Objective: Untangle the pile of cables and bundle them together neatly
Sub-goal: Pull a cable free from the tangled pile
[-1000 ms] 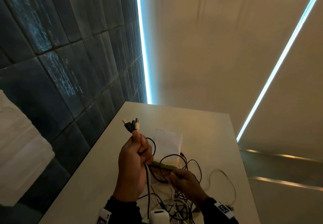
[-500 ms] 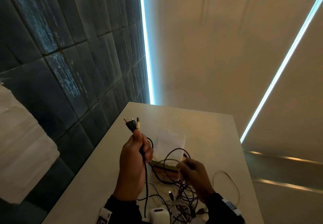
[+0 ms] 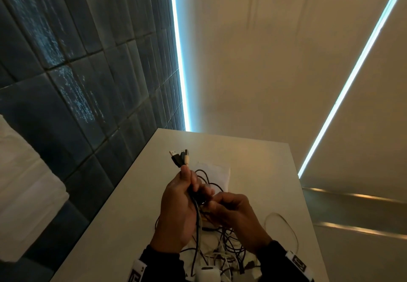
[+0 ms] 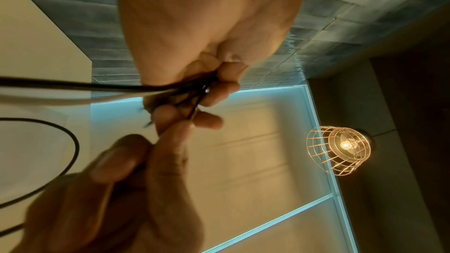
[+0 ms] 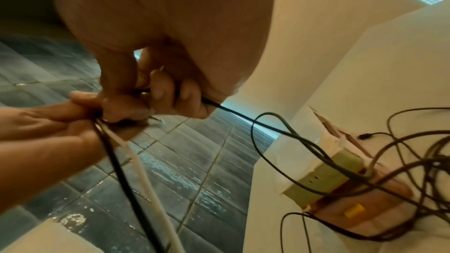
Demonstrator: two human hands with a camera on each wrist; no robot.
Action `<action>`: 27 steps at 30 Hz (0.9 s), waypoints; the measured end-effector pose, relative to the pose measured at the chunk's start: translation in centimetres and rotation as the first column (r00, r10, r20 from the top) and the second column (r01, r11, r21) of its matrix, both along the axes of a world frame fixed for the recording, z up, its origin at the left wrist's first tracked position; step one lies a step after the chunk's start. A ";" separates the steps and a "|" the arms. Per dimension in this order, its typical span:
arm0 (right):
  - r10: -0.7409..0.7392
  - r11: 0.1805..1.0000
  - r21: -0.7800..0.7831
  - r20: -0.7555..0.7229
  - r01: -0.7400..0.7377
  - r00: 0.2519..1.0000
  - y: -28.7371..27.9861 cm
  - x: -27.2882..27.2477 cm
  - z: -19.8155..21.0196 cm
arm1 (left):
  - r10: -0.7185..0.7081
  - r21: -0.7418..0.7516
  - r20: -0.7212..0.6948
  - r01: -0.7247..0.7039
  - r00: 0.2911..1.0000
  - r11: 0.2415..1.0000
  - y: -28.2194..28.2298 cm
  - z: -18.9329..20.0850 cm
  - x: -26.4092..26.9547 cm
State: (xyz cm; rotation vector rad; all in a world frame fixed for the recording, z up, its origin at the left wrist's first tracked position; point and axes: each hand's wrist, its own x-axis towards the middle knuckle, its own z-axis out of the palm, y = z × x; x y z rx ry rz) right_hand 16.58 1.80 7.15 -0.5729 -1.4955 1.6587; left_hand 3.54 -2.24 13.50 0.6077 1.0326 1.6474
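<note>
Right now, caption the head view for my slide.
Left hand grips gathered cable ends; right hand feeds another from the tangle.

We observe the right hand [image 5: 155, 32] pinching a thin black cable [image 5: 246, 116] with curled fingers [image 5: 160, 91], touching the left hand [image 5: 48, 122], which grips a black and a white cable [image 5: 136, 176]. Right of the hands, tangled cables [image 5: 401, 161] drape over a small box [image 5: 340, 176] on the table [image 5: 389, 64].

Pale table [image 3: 259, 171] against tiled wall, tangled cables [image 3: 224, 251] piled on it, small box [image 5: 340, 178] beneath them, white paper [image 3: 220, 171] behind
</note>
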 end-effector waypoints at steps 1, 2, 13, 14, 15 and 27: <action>0.015 1.000 -0.018 0.011 -0.015 1.000 0.1 0.0 -0.7 | 0.012 0.024 0.009 -0.012 1.000 1.000 0.0 0.1 0.0; 0.026 0.999 -0.034 0.024 -0.025 0.999 0.1 0.1 -1.4 | 0.027 0.045 0.005 -0.027 1.000 0.999 -0.1 0.1 -0.1; 0.009 1.000 -0.016 0.286 -0.005 0.958 1.0 0.6 -9.5 | 0.083 0.096 -0.057 -0.078 0.995 0.992 -0.9 0.1 -1.0; 0.007 1.000 -0.015 0.316 -0.003 0.949 1.2 0.8 -10.1 | 0.088 0.102 -0.054 -0.082 0.995 0.991 -0.9 0.2 -1.2; 0.003 1.000 -0.021 0.341 0.004 0.940 1.2 1.1 -10.9 | 0.094 0.108 -0.050 -0.088 0.994 0.990 -0.9 0.3 -1.4; -0.117 0.989 -0.013 0.518 0.145 0.847 2.3 2.0 -14.7 | 0.130 0.125 -0.100 -0.117 0.986 0.985 -1.5 1.4 -2.2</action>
